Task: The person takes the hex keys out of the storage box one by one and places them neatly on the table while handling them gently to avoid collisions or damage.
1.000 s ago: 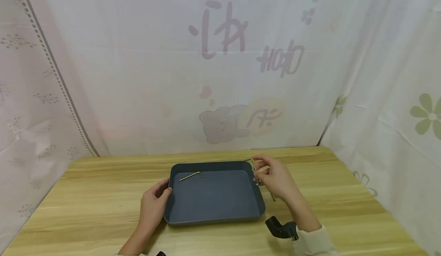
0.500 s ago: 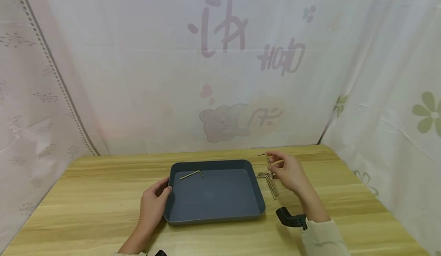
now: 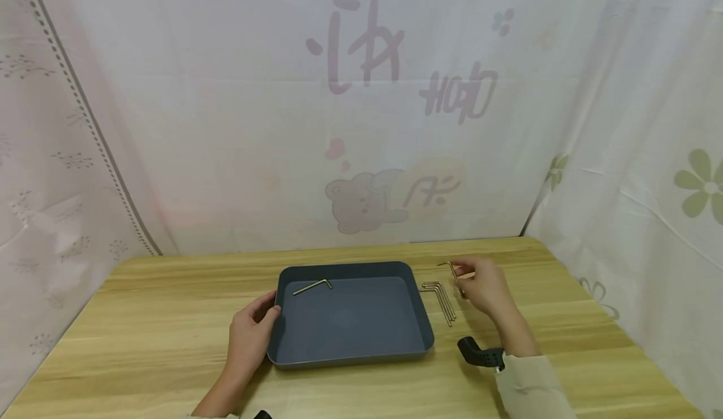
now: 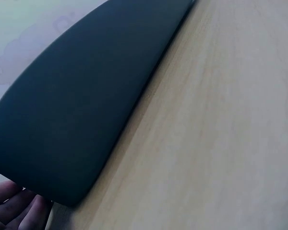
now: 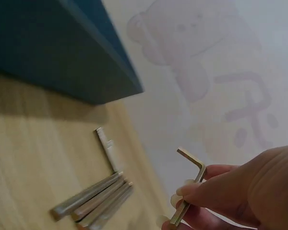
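Observation:
In the head view, my left hand (image 3: 251, 331) grips the left side of a dark grey rectangular tray (image 3: 353, 328), thumb over the rim. The left wrist view shows some fingers (image 4: 19, 208) at the tray's outer wall (image 4: 86, 96). One brass-coloured hex key (image 3: 310, 287) lies in the tray, towards its back left. Between thumb and fingers my right hand (image 3: 487, 288) pinches another hex key (image 5: 200, 173), held up over the table with its short arm pointing left. Just left of that hand, several hex keys (image 3: 444, 303) lie nested side by side beside the tray's right wall.
The wood-grain table (image 3: 158, 331) ends at the back against a pale printed curtain (image 3: 243, 124). More curtain (image 3: 638, 218) hangs along the right side. A black wrist mount (image 3: 480, 353) sits on the right forearm, above the table.
My right hand has moved right with its hex key, away from the tray's right rim and past the nested keys, now fully uncovered. The left hand and tray have stayed put.

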`<action>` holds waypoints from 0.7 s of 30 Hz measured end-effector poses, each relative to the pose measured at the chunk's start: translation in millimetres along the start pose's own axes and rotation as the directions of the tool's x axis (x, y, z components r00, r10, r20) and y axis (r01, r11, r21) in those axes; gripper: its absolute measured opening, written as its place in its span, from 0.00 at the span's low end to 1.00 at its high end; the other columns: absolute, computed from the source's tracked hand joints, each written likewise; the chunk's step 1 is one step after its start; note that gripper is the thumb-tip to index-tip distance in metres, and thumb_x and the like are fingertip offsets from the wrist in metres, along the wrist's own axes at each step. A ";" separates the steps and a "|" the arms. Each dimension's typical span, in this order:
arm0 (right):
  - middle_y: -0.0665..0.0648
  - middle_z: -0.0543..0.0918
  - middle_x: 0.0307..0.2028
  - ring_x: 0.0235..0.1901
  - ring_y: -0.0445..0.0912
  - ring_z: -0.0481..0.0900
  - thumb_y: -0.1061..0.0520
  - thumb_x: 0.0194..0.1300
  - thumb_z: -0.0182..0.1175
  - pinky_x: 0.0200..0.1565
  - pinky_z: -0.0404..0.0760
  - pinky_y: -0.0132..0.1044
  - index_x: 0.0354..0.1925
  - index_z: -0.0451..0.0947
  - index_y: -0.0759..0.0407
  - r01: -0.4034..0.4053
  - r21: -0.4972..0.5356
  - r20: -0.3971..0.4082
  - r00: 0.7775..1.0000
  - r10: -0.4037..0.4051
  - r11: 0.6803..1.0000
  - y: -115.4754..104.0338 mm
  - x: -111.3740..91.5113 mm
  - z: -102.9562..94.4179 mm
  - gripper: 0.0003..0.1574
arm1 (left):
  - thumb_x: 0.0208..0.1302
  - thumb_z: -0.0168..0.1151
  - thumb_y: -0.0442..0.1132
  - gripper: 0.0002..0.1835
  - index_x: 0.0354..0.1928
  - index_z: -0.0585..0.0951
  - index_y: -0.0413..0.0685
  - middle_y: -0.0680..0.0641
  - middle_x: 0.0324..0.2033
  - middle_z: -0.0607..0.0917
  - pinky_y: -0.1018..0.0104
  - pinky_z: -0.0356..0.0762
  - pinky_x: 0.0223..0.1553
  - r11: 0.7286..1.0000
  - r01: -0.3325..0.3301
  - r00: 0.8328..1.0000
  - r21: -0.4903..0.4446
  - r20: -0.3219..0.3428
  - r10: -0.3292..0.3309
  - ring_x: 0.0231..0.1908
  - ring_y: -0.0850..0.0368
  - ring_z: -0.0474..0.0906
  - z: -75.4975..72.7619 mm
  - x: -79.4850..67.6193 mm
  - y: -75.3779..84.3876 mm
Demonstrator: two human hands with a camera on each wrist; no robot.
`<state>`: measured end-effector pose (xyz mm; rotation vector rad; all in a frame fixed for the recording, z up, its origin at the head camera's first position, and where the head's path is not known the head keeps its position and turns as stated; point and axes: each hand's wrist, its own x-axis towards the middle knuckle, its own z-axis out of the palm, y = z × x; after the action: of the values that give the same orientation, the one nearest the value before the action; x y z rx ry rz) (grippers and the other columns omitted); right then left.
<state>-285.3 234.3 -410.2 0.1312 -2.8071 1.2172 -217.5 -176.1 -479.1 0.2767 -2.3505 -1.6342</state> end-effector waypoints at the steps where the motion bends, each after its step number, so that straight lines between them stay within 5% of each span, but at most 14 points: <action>1: 0.73 0.84 0.46 0.37 0.58 0.88 0.71 0.63 0.60 0.27 0.83 0.35 0.61 0.76 0.72 0.002 -0.010 0.003 1.000 -0.002 1.000 2.4 0.5 1.4 0.27 | 0.70 0.59 0.35 0.20 0.63 0.80 0.41 0.40 0.57 0.86 0.85 0.74 0.46 1.000 -0.005 1.000 0.004 -0.001 0.005 0.58 0.47 0.83 0.0 -0.1 0.0; 15: 0.69 0.86 0.44 0.30 0.47 0.82 0.71 0.58 0.58 0.24 0.73 0.34 0.60 0.78 0.70 -0.038 -0.088 0.031 0.999 0.041 0.995 13.5 4.3 11.5 0.29 | 0.70 0.59 0.35 0.20 0.62 0.80 0.41 0.39 0.57 0.86 0.85 0.74 0.46 1.000 -0.011 1.000 -0.014 0.004 0.011 0.57 0.46 0.83 0.5 -0.8 2.3; 21: 0.63 0.88 0.39 0.38 0.51 0.83 0.68 0.55 0.64 0.36 0.75 0.39 0.54 0.82 0.68 -0.033 -0.213 0.007 0.999 0.035 0.977 14.3 6.5 13.9 0.25 | 0.70 0.59 0.36 0.20 0.63 0.80 0.42 0.41 0.57 0.86 0.85 0.74 0.46 1.000 0.002 1.000 -0.008 0.001 -0.002 0.58 0.48 0.83 -0.6 -0.7 2.8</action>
<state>-293.9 233.5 -429.3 0.0767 -2.9365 0.9153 -216.7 -175.4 -476.3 0.2764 -2.3441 -1.6450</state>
